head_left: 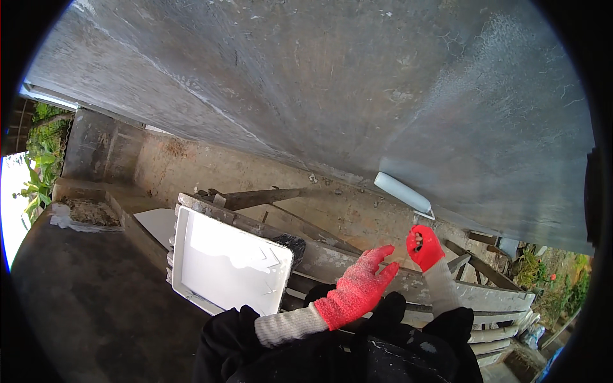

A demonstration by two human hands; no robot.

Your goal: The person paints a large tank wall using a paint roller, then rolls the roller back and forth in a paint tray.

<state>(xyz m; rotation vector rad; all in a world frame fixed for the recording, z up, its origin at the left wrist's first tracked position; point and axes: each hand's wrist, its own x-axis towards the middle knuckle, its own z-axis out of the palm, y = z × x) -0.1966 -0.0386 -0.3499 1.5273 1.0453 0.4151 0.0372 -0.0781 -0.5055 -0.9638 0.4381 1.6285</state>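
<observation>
My right hand (426, 247), in a red-coated glove with a grey knit cuff, is closed around the handle of a paint roller (402, 193); the handle itself is mostly hidden by the fingers. The roller's white sleeve lies against or very near the grey wall (357, 96), tilted with its far end to the left. My left hand (357, 287), gloved the same way, hangs open with its fingers apart and nothing in it. To its left rests a white paint tray (183, 254) holding white paint, nearest to my left forearm.
Wooden planks (504, 297) form a platform below me, with a slanting timber (262, 198) beyond the tray. A concrete ledge (185, 159) runs along the wall's foot. Dark concrete (96, 300) lies at left. Plants (41, 153) show at the far left.
</observation>
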